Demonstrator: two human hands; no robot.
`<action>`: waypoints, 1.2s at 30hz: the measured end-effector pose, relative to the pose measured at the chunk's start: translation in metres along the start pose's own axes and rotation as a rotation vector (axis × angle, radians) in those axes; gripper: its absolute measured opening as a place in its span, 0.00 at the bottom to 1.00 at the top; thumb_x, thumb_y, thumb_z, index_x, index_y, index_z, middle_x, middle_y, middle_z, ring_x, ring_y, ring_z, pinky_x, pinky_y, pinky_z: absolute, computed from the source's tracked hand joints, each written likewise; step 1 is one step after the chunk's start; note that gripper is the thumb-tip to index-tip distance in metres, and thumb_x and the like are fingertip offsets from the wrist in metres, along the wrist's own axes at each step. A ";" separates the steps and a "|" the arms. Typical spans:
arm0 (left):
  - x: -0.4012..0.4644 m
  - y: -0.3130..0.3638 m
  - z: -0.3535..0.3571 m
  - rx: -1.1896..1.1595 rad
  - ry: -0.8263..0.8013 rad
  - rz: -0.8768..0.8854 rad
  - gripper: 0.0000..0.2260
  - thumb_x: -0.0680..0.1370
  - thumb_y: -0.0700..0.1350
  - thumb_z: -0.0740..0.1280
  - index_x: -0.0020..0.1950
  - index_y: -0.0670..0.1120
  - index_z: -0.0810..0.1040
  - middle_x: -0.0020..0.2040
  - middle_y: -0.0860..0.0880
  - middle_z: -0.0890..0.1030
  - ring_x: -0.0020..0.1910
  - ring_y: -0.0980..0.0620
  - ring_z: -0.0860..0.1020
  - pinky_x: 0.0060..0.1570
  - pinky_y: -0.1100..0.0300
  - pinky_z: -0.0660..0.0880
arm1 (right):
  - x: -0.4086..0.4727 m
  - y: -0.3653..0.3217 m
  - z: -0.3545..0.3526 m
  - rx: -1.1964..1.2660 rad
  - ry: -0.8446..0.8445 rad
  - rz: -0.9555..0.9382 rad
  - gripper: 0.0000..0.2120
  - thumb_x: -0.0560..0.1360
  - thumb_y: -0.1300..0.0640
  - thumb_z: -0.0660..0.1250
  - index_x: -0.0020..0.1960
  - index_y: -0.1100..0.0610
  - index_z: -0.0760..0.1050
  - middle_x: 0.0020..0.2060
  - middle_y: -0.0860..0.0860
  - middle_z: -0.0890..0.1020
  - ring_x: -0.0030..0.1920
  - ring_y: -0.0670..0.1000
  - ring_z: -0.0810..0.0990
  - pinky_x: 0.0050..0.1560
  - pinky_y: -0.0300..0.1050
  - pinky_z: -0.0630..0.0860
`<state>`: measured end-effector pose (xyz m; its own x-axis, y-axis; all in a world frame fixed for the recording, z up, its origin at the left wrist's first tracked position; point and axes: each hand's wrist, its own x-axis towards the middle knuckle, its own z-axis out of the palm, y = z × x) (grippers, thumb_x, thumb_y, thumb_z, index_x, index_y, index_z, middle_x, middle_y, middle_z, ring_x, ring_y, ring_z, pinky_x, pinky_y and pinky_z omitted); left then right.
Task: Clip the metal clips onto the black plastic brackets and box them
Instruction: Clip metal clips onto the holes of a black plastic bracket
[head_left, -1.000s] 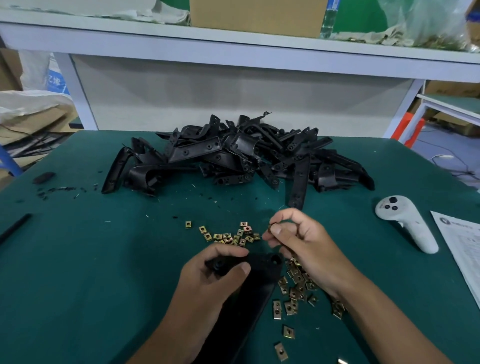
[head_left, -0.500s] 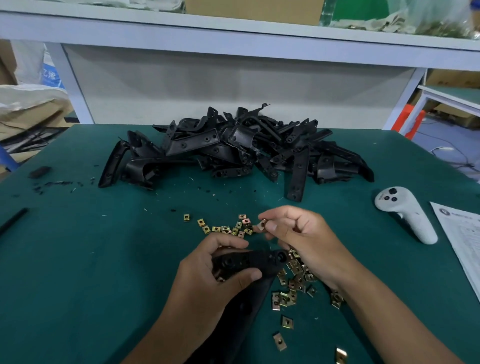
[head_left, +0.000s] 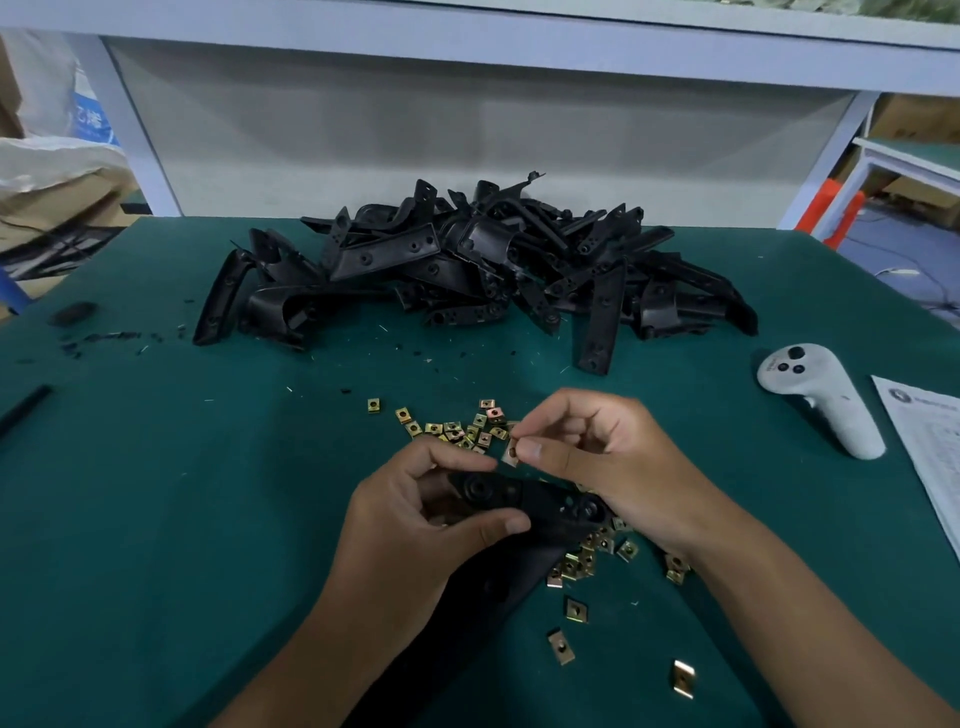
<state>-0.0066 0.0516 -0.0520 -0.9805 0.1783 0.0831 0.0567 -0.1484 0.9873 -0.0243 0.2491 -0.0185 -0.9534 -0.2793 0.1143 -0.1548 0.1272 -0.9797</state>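
Fingers: right hand (head_left: 608, 462) pinches one metal clip (head_left: 510, 455) between thumb and forefinger, other fingers curled; left hand (head_left: 415, 525) grips the held black bracket (head_left: 545, 506), thumb across its near edge, forefinger over its far edge.
Pinched clip: just above the far edge of the held black bracket, beside the left forefinger tip; whether it touches the plastic cannot be told.
Held bracket: its two-holed end lies between the hands; its long body runs near-left under the left wrist.
Loose clips: one scatter (head_left: 457, 428) just beyond the hands; another (head_left: 587, 558) under and near the right wrist, with strays nearer still.
Bracket pile (head_left: 467, 265): far centre of the green table (head_left: 156, 519), well apart from the hands.
Right side: white handheld controller (head_left: 821, 397), and a printed sheet (head_left: 930, 441) at the table's edge.
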 end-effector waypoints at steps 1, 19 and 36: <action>0.000 0.001 0.000 -0.006 0.012 0.002 0.17 0.56 0.45 0.83 0.41 0.52 0.83 0.39 0.46 0.86 0.37 0.52 0.85 0.39 0.64 0.80 | 0.000 0.000 0.000 -0.007 -0.001 -0.007 0.03 0.74 0.54 0.73 0.47 0.51 0.84 0.36 0.41 0.84 0.39 0.37 0.80 0.41 0.28 0.73; -0.002 0.001 0.000 0.004 0.010 0.062 0.19 0.56 0.45 0.85 0.40 0.53 0.82 0.36 0.47 0.86 0.34 0.57 0.83 0.36 0.67 0.77 | -0.002 0.000 0.000 -0.095 -0.050 -0.021 0.03 0.76 0.57 0.73 0.46 0.50 0.84 0.36 0.44 0.85 0.37 0.39 0.81 0.38 0.28 0.74; -0.001 -0.001 -0.001 -0.031 0.035 0.092 0.20 0.56 0.46 0.84 0.46 0.52 0.86 0.40 0.47 0.87 0.38 0.52 0.85 0.40 0.64 0.80 | -0.005 -0.005 0.000 -0.131 -0.085 0.039 0.08 0.76 0.52 0.71 0.49 0.57 0.83 0.38 0.42 0.85 0.38 0.38 0.82 0.40 0.29 0.74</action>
<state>-0.0061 0.0503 -0.0531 -0.9774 0.1282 0.1681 0.1417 -0.1930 0.9709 -0.0186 0.2498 -0.0138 -0.9349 -0.3503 0.0564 -0.1553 0.2611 -0.9527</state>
